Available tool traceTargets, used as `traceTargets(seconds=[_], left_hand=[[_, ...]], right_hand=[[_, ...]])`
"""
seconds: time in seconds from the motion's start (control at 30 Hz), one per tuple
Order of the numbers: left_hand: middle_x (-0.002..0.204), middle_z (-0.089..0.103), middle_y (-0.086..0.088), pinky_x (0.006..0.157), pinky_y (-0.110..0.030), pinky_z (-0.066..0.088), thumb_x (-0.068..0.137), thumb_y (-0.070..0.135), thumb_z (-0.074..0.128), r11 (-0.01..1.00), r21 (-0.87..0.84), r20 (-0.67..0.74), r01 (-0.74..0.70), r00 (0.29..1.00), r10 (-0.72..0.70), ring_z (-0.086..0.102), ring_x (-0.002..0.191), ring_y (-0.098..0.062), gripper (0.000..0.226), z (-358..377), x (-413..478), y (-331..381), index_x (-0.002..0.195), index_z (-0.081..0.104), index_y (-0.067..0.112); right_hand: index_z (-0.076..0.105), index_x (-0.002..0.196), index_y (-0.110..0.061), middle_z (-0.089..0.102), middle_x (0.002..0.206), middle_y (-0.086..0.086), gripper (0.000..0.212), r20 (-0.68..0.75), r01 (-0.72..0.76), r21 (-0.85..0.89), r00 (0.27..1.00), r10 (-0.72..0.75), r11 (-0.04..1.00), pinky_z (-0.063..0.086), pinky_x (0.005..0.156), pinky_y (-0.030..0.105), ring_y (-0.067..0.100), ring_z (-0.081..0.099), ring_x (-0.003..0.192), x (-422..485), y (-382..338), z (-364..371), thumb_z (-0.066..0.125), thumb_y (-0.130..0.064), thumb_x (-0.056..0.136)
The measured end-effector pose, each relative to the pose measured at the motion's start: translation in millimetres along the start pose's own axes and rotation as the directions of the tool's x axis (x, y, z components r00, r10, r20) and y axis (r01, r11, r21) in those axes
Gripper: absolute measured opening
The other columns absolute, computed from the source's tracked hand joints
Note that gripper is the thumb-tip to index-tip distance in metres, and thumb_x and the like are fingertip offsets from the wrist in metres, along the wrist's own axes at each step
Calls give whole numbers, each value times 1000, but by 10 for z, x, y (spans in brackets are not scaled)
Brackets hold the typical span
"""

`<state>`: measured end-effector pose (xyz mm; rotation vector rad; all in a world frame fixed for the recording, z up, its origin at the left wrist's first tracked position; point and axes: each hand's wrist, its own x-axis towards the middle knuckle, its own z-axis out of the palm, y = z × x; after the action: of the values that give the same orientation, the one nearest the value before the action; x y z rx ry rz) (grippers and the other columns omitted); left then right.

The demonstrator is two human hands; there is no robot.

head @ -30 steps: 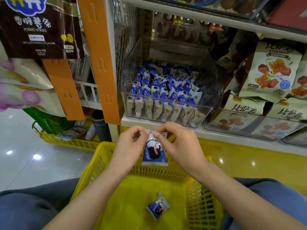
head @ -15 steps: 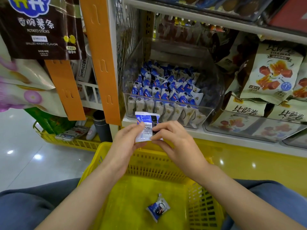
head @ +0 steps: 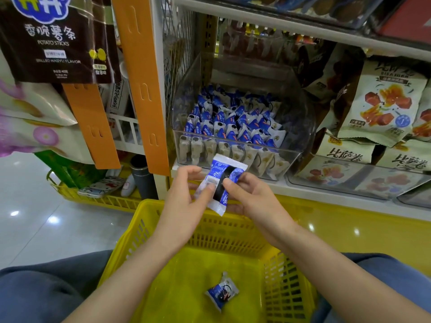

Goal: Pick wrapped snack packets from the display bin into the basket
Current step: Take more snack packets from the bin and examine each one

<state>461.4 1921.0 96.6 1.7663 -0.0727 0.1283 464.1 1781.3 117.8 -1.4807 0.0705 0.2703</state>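
A blue and white wrapped snack packet (head: 221, 183) is held between my two hands above the far rim of the yellow basket (head: 233, 234), its back seam facing me. My left hand (head: 186, 197) pinches its left edge and my right hand (head: 251, 197) grips its right side. The clear display bin (head: 300, 127) on the shelf just beyond holds several more of the same packets (head: 235, 127). One snack packet (head: 221, 293) lies on the basket floor.
An orange upright strip (head: 142, 85) and white wire shelf side stand left of the bin. Bags of snacks (head: 382, 101) fill the shelf to the right. A second yellow basket (head: 98, 199) sits on the floor at left. My knees flank the basket.
The packet has been turned over in my hands, from front side hanging down to back side facing me and tilted. Both hands stayed above the basket's far rim.
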Motion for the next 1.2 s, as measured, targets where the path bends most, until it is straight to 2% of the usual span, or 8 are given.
traceTargets(seconds=[0.13, 0.27, 0.37, 0.5, 0.73, 0.97, 1.1, 1.2], left_hand=[[103, 52, 22, 77, -2, 36, 76, 37, 67, 962, 228, 73, -152, 988, 139, 48, 98, 11, 31, 39, -72, -19, 96, 44, 45], [102, 60, 17, 76, -12, 45, 78, 31, 68, 979, 172, 78, -105, 993, 93, 57, 90, 2, 26, 38, -48, -53, 94, 49, 40], [99, 62, 17, 73, -9, 47, 84, 23, 64, 991, 110, 116, -79, 991, 66, 58, 86, 5, 20, 35, -45, -61, 91, 51, 38], [100, 61, 19, 72, -6, 46, 92, 13, 53, 988, 139, 132, -74, 990, 55, 60, 91, 8, 25, 19, -41, -75, 93, 50, 37], [101, 63, 5, 70, -35, 53, 96, 28, 41, 879, 451, 136, -154, 985, 103, 62, 83, -10, 25, 8, -108, -102, 121, 40, 28], [94, 62, 3, 64, -29, 46, 97, 26, 40, 861, 487, 105, -150, 988, 112, 57, 77, -12, 25, -27, -47, -96, 120, 47, 22], [104, 60, 5, 73, -32, 51, 95, 30, 42, 826, 526, 89, -203, 979, 185, 59, 90, -12, 24, -57, -61, -64, 117, 50, 22], [107, 61, 3, 77, -32, 51, 95, 27, 46, 808, 528, 105, -262, 964, 244, 58, 94, -12, 23, -73, -55, -41, 113, 55, 17]], right_hand=[[49, 114, -4, 69, 104, 12, 30, -66, -9, -14, 998, 8, 1000, 55, 60, 21, 17, 68, 86, 12, 3, -8, 58, -19, 90], [49, 108, -6, 70, 101, 10, 29, -52, -30, -44, 998, 28, 999, 51, 56, 16, 7, 67, 76, 18, 38, 1, 60, -24, 88], [49, 103, -11, 69, 92, 1, 26, -18, -21, -94, 1000, 20, 995, 51, 60, 15, 2, 66, 73, 36, 69, -2, 60, -28, 86], [49, 96, -13, 68, 94, 3, 22, -46, 34, -166, 998, -43, 985, 52, 74, 20, 7, 64, 79, 73, 115, -13, 65, -23, 83], [46, 106, -19, 64, 106, -4, 32, -12, 137, -375, 988, -153, 917, 48, 71, 8, -2, 62, 90, 65, 172, 17, 66, -26, 82], [44, 105, -20, 66, 106, -3, 28, 43, 171, -403, 985, -168, 899, 57, 74, 26, 10, 65, 93, 68, 195, 52, 64, -23, 85], [44, 108, -24, 67, 105, 0, 27, 96, 154, -450, 988, -124, 879, 55, 83, 39, 15, 66, 94, 93, 217, 16, 61, -27, 87], [43, 103, -31, 67, 105, 2, 22, 198, 176, -514, 977, -83, 840, 53, 86, 41, 14, 66, 94, 71, 249, 7, 59, -30, 88]])
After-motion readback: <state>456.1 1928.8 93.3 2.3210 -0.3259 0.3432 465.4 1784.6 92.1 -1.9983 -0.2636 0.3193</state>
